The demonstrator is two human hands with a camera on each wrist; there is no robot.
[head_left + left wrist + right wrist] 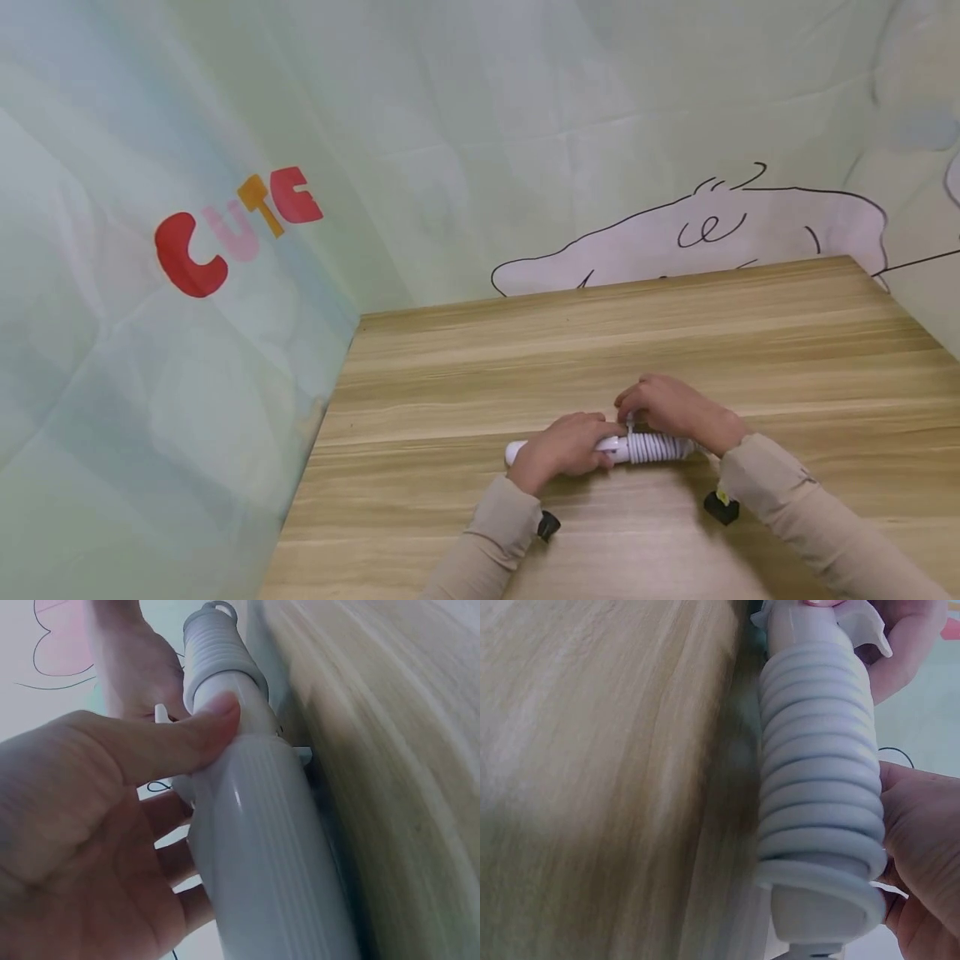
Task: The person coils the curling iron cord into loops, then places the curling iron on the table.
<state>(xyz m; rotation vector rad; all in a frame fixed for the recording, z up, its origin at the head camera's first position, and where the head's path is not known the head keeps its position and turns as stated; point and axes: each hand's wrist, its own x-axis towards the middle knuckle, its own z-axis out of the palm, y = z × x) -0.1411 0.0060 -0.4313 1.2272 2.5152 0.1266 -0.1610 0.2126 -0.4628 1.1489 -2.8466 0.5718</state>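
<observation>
A white rod-shaped appliance (514,452) lies crosswise just over or on the table; whether it touches the wood cannot be told. My left hand (572,443) holds its thicker ribbed body (262,855), thumb on the near side and fingers behind. White cord (821,765) is wound in several close coils round its right-hand, thinner part. At the left end of those coils, my right hand (671,408) pinches a raised length of cord with its fingertips. In the right wrist view the right hand's fingers are largely hidden behind the coils.
The wood-grain table (465,358) runs back to a pale curtain (465,150) with a cartoon drawing and coloured letters. Black wrist devices (549,526) hang under both beige sleeves (810,508).
</observation>
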